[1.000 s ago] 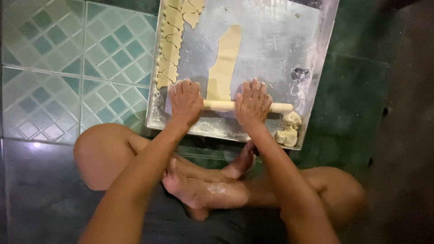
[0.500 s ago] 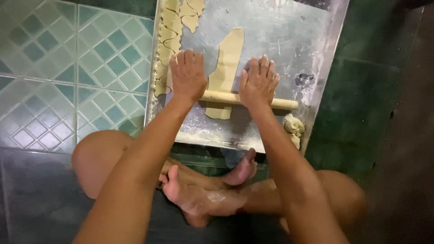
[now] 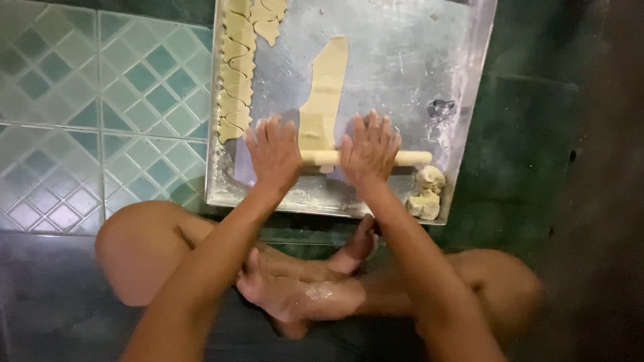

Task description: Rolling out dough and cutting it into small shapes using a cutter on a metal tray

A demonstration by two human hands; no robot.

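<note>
A long strip of pale dough [image 3: 327,87] lies on a floured metal tray [image 3: 402,74] on the floor. A wooden rolling pin [image 3: 410,158] rests across the strip's near end. My left hand [image 3: 274,153] presses flat on the pin's left part, fingers spread. My right hand [image 3: 368,149] presses flat on the pin to the right of the dough, fingers spread too. Both palms lie on top of the pin rather than gripping it.
Several cut dough shapes [image 3: 236,67] line the tray's left side. Lumps of spare dough [image 3: 426,193] sit at the near right corner, a small metal cutter [image 3: 441,106] above them. My crossed legs and feet [image 3: 302,295] lie just before the tray on tiled floor [image 3: 80,114].
Both hands rolled the pin away along the dough strip, then back toward me to the strip's near end. The dough strip looks slightly longer.
</note>
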